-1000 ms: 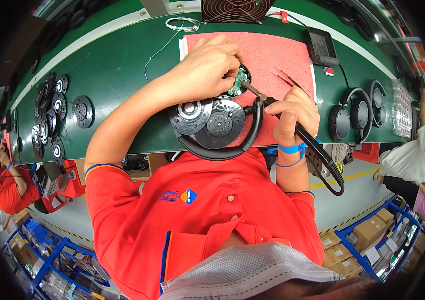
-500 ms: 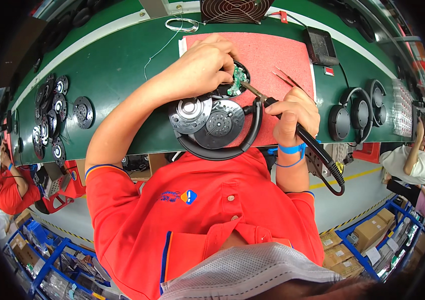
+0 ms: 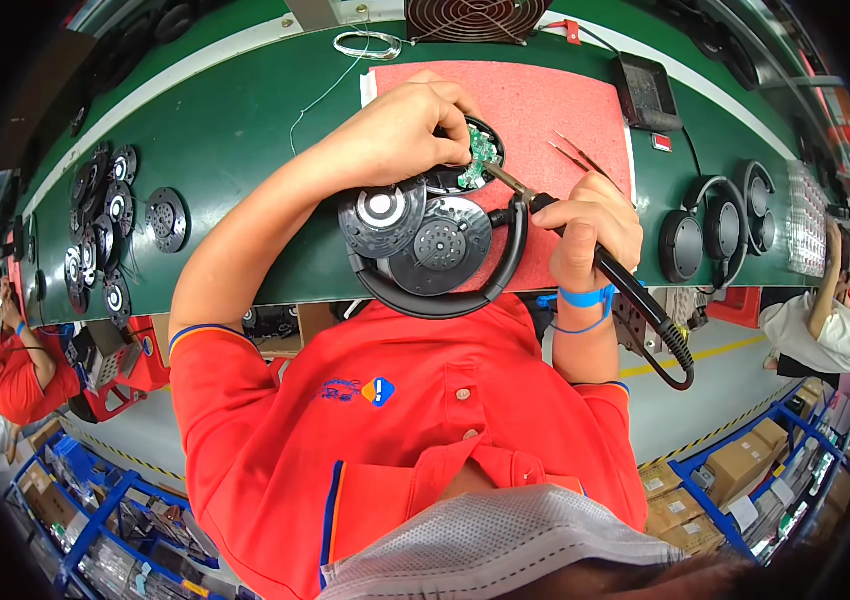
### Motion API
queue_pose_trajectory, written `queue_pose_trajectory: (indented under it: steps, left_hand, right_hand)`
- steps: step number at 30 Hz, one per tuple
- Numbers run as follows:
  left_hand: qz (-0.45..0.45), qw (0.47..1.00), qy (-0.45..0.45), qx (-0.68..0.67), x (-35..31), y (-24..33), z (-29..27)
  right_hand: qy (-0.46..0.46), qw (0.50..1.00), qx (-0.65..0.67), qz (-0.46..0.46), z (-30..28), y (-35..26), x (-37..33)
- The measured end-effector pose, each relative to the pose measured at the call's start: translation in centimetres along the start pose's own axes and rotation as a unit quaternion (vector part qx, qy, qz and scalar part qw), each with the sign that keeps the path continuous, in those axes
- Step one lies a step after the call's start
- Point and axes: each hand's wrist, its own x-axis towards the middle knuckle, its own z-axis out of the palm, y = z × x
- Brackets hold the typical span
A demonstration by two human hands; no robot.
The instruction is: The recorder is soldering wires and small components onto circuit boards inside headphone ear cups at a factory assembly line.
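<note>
My right hand (image 3: 597,232) is closed round a black-handled soldering iron (image 3: 635,292), its metal tip touching or very near a green circuit board (image 3: 481,158). The board sits in an open black headphone ear cup (image 3: 498,140). Over that cup my left hand (image 3: 415,130) is bent, fingers pinched at the board's left edge; what they grip is too small to see. The headphone's black headband (image 3: 490,290) curves towards me, around a round speaker plate (image 3: 442,245) and a second plate with a silver centre (image 3: 381,208). Thin tweezers (image 3: 573,152) show beyond my right hand; whether it holds them I cannot tell.
A pink mat (image 3: 545,100) lies under the work on the green bench (image 3: 245,130). Several speaker plates (image 3: 117,205) are at left, finished-looking headphones (image 3: 720,228) at right. A black tray (image 3: 643,92), solder wire coil (image 3: 367,45) and fan (image 3: 475,18) stand at the back.
Both hands and the soldering iron stay almost in place. The fingers of my left hand have shifted slightly at the board. The whole view has moved a little.
</note>
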Motion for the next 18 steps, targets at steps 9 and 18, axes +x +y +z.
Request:
queue_pose_trajectory:
  steps: [9,18]
  left_hand:
    - [0.097,0.989,0.042,0.101,0.07,-0.08,-0.03]
    - [0.137,0.984,0.036,0.109,0.20,-0.11,-0.07]
  right_hand:
    - [-0.020,1.000,0.002,0.007,0.03,-0.24,0.23]
    - [-0.034,0.999,-0.003,0.011,0.04,-0.32,0.22]
